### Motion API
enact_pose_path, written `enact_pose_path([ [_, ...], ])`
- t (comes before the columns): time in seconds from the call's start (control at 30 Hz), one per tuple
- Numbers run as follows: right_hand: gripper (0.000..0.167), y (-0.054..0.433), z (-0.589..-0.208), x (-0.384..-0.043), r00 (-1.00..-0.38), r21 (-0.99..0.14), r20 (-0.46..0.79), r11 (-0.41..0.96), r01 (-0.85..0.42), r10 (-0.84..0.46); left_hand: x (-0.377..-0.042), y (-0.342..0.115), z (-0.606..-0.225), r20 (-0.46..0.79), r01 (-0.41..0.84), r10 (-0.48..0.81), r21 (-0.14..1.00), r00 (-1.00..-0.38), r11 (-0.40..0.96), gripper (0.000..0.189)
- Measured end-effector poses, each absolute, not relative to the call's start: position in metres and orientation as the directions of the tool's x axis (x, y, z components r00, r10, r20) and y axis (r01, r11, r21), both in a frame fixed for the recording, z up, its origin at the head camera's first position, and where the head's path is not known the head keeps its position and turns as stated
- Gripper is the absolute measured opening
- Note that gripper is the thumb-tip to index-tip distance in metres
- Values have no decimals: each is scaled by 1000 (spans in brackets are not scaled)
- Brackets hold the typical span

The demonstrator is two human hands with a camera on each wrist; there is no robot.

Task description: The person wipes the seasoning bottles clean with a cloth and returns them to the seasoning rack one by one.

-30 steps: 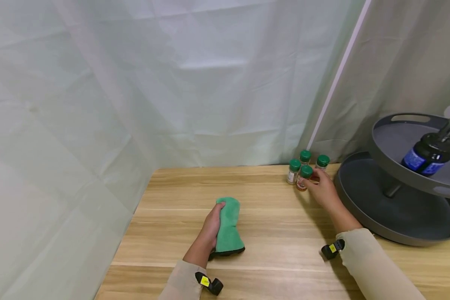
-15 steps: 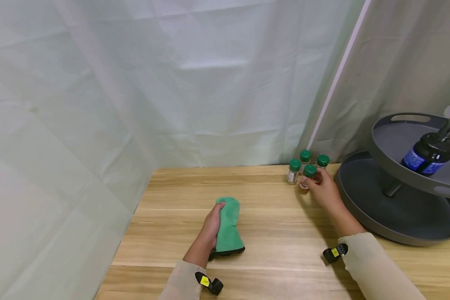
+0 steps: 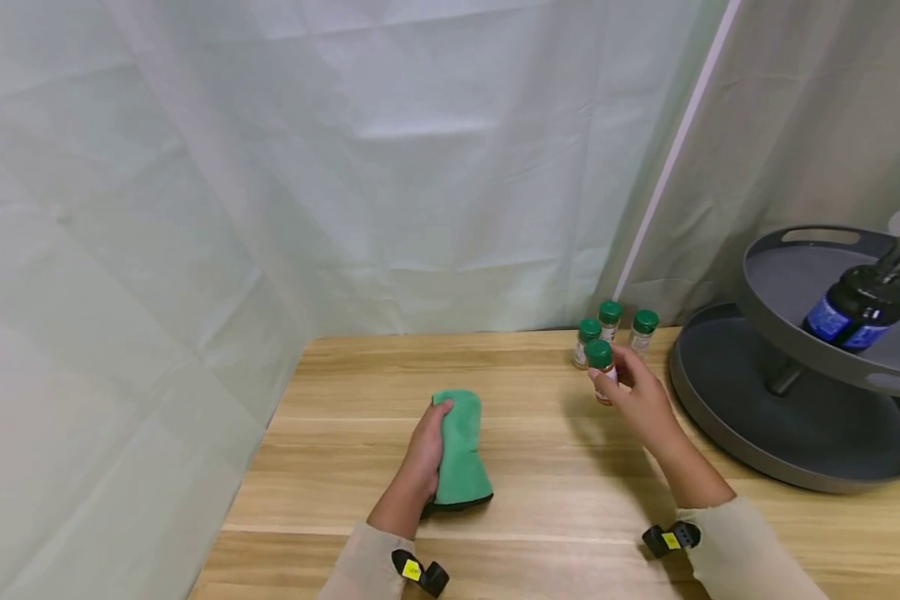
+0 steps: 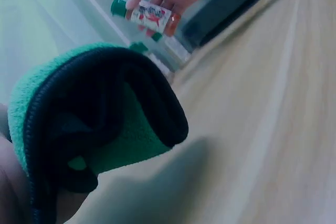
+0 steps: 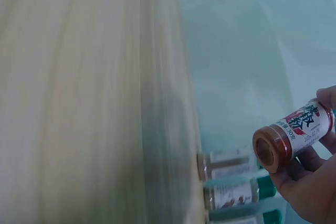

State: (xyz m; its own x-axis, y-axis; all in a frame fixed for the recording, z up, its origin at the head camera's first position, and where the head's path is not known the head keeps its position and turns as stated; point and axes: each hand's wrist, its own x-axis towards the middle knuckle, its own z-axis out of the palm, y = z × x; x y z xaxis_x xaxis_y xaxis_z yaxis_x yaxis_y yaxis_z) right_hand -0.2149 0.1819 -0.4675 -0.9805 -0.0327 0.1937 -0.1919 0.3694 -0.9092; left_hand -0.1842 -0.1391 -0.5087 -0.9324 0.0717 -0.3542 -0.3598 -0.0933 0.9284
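Note:
In the head view my left hand [image 3: 424, 454] grips a folded green cloth [image 3: 461, 454] with a dark edge, near the middle of the table. Its dark-bordered folds fill much of the left wrist view. My right hand [image 3: 640, 398] pinches a green-capped spice jar [image 5: 299, 132] holding reddish-brown powder, with a white label in red and dark print. The right wrist view shows its base lifted off the table. Just behind it, three more green-capped spice jars stand upright: a left one [image 3: 588, 342], a back one [image 3: 610, 320] and a right one [image 3: 642, 332].
On the right stands a dark grey two-tier round tray [image 3: 690, 417]. A dark jar with a blue label [image 3: 855, 312] sits on its upper tier. Pale curtains [image 3: 450, 167] hang behind and to the left of the wooden table [image 3: 540, 517].
My right hand has lifted the red-powder spice jar off the table and brought it slightly toward me and left. The left hand and cloth have barely shifted.

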Motion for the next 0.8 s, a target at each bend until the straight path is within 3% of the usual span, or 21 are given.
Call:
enact_pose_path([
  [0.4,45,159,-456,-188,-931,-816,279,454,-359,-234,-181,-114,-466,-121,-133,158,989,-980,-64,46],
  [0.6,42,151,-453,-179,-884,-740,365,485,-466,-292,-187,-99,-450,-66,-69,183,998,-981,-12,48],
  [0.8,40,149,-454,-183,-877,-728,362,492,-478,-316,-194,-93,-449,-43,-33,162,997,-986,65,50],
])
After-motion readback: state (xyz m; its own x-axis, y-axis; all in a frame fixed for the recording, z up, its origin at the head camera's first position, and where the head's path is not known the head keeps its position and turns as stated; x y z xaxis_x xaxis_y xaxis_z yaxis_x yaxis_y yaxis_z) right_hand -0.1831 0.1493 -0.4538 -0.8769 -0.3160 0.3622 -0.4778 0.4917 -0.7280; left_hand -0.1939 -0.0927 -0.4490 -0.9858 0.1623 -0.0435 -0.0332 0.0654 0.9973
